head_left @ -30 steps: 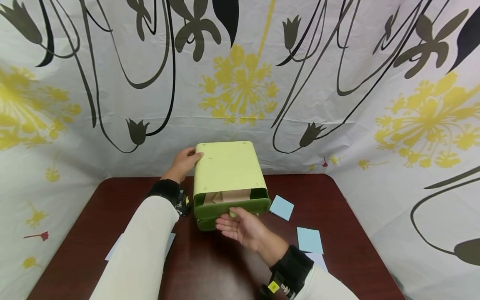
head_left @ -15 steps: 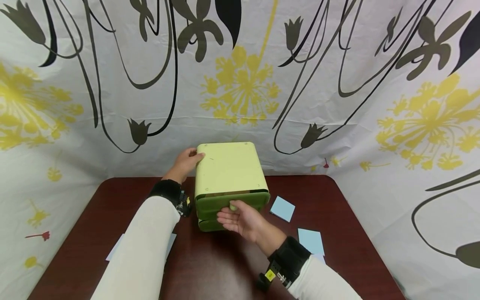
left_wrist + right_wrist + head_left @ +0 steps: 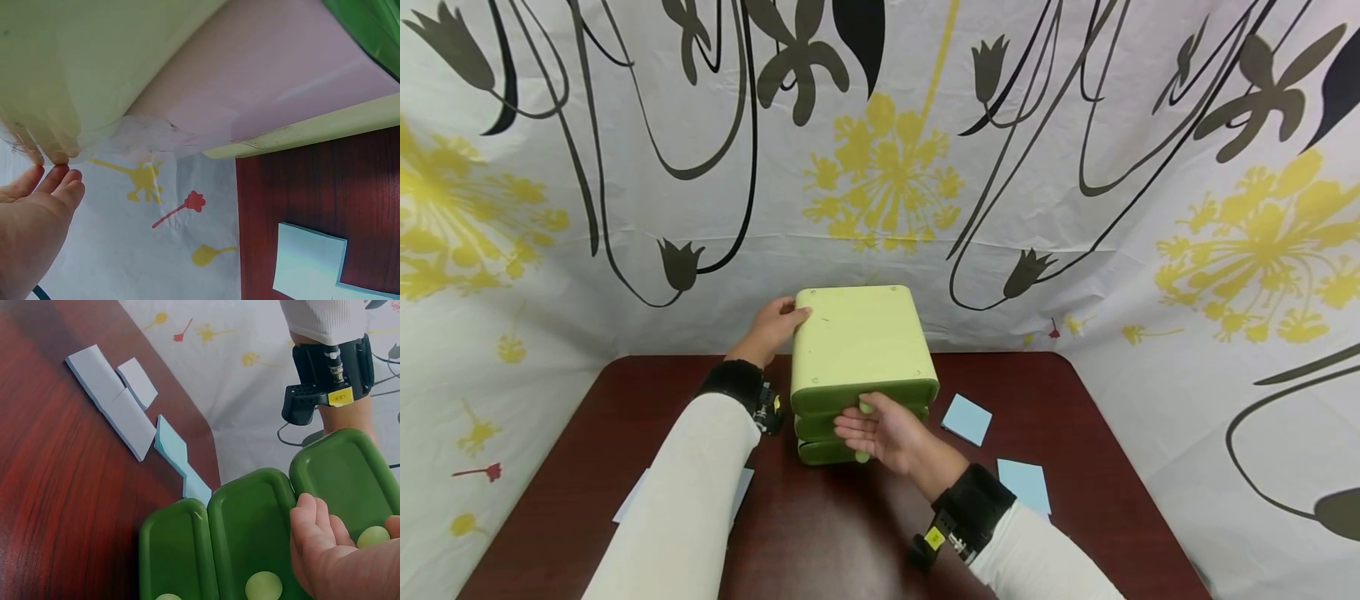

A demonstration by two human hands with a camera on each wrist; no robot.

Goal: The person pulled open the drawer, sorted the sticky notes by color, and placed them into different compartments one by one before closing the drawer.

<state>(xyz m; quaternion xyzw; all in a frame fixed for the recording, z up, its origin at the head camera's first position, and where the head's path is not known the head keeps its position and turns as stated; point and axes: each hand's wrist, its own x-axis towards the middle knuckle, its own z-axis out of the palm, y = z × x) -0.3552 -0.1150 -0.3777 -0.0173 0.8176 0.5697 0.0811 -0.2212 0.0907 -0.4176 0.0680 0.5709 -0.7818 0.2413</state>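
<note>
The little green drawer cabinet sits at the back middle of the dark red surface, right up against the flowery cloth backdrop, with all three drawer fronts looking flush. The left hand rests on its upper left back edge, fingers fairly straight, more a steadying touch than a real grip. The right hand is at the top drawer, fingers loosely curled by the pale round knob, though whether it actually pinches the knob can't be told from these views. The risk seems to be that the box looks light: a push or tug on that knob could slide or tip the whole thing into the cloth if the left hand slackens. Fingertips near the drawer seams could get nipped too. The blue sticky notes lying just to the right could get swept off by the right sleeve.
</note>
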